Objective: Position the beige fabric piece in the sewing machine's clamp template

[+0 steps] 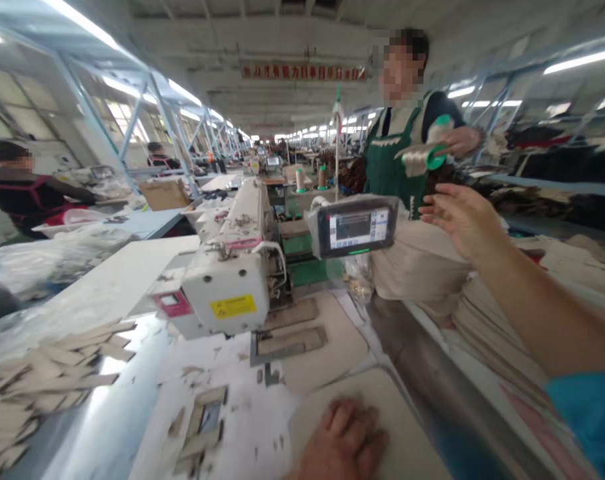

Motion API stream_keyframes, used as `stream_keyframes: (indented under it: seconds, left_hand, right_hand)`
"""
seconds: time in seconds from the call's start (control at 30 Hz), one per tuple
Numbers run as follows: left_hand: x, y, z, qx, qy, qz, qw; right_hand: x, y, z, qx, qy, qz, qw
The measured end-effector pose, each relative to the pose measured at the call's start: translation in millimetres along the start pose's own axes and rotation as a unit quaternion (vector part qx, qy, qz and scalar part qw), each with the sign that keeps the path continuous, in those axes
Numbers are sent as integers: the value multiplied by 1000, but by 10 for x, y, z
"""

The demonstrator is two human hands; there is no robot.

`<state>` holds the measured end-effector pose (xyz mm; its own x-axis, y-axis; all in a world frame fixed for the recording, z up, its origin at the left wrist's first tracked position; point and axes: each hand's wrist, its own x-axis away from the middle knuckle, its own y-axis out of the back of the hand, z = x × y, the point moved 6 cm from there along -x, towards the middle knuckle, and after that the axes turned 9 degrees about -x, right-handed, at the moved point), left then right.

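My left hand (343, 440) lies flat on a beige fabric piece (402, 427) at the near edge of the sewing table. My right hand (460, 217) is raised and stretched out, fingers apart and holding nothing, toward a co-worker in a green apron (390, 167). That person's hand (460, 140) holds out a spool of pale thread with green ends (427, 155), a short way above my fingers. A white industrial sewing machine (232, 267) stands in front of me, with its control screen (357, 228) just left of my right hand.
A pile of small beige cut pieces (37, 387) lies at the left on the table. Stacked beige fabric (487, 320) sits at the right under my arm. Thread cones (300, 180) stand behind the machine. Other workers (22, 187) sit at the left rows.
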<state>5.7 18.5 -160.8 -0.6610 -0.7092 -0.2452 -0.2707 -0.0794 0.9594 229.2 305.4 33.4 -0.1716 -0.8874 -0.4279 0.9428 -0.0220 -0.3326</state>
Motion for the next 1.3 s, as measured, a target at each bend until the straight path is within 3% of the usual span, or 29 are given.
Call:
stream_keyframes:
  seconds: [0.07,0.13,0.23,0.3,0.4,0.53,0.67,0.77,0.83,0.93,1.1,1.2,1.3]
  left_hand:
    - [33,-54,13,26,26,58,998]
    - [55,-60,29,37,53,98,993]
    - [68,-39,26,31,66,119,990]
    - [73,-42,30,20,73,114,991]
    - [87,-52,114,-8,130,82,988]
    - [140,-53,269,-29,232,62,970]
    - [236,-1,270,-26,225,75,971]
    - [361,86,282,-12,210,76,975]
    - [428,173,336,-2,202,55,978]
    - [474,278,497,-9,215,36,976]
    - [481,274,668,-81,239,66,965]
    - [531,251,645,-95,245,52,963]
    - [609,223,629,-100,259,54,959]
  right_hand:
    - [492,-183,-93,66,12,113,991]
    - [1043,-272,-317,151,-24,218,964]
    - [1831,-224,-718,254,-49,361,896]
    - [2221,-104,-951,295,-37,415,860]
    - [2597,65,-1172,328,-6,443,834]
    - [2916,103,-1227,364,41,425,828]
    - [3197,6,-1182,406,52,378,830]
    - [3304,-79,-1123,407,61,371,832]
    - [3200,-103,-1096,392,65,367,841]
    - [2777,-96,-1139,379,87,349,853]
    - [2223,-161,-1540,389,116,409,817]
    - [2205,-230,-1690,406,121,412,807]
    - [2318,-327,-1676,431,138,403,796]
